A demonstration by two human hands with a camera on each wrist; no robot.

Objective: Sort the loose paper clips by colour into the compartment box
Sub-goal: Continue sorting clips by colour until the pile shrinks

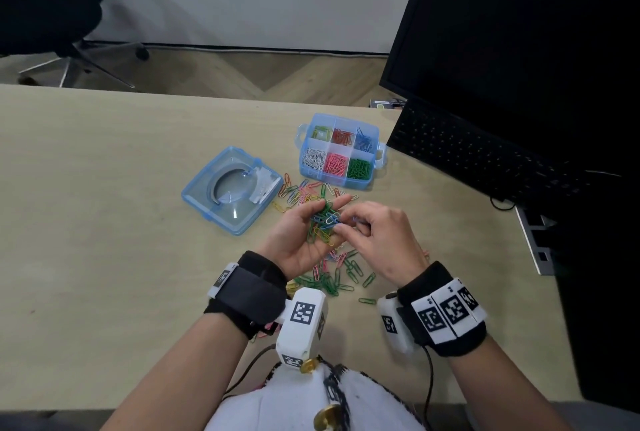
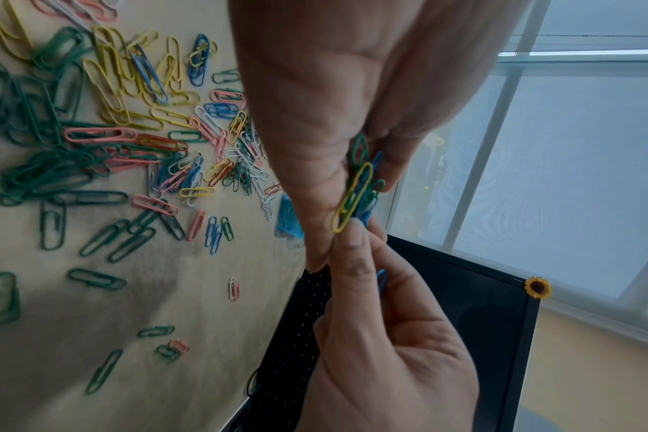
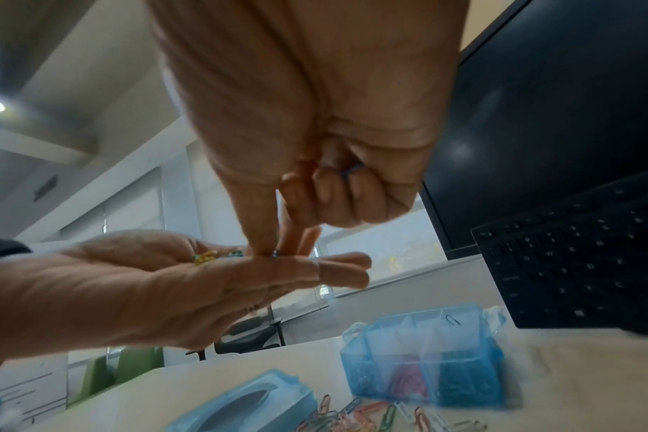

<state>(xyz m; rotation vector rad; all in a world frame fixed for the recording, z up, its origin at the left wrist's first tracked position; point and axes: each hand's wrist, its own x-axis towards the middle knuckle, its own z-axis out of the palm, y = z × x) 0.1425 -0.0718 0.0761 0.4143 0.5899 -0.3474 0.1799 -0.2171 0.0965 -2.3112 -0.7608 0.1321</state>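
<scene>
My left hand (image 1: pixel 323 209) lies palm up over the table and carries a small bunch of green, blue and yellow clips (image 1: pixel 325 221) on its straight fingers. My right hand (image 1: pixel 343 222) pinches a blue clip (image 3: pixel 275 252) from that bunch between thumb and forefinger. Its other fingers curl round more blue clips (image 3: pixel 352 170). A yellow clip (image 2: pixel 353 198) sits on top of the bunch in the left wrist view. Loose mixed clips (image 1: pixel 332 274) are scattered on the table under both hands. The blue compartment box (image 1: pixel 337 181) stands beyond, open, with colours in separate cells.
The box's blue lid (image 1: pixel 232 189) lies upside down to the left of the box. A black keyboard (image 1: pixel 485 153) and monitor (image 1: pixel 519 32) fill the right side. An office chair (image 1: pixel 45 14) stands past the table's far edge.
</scene>
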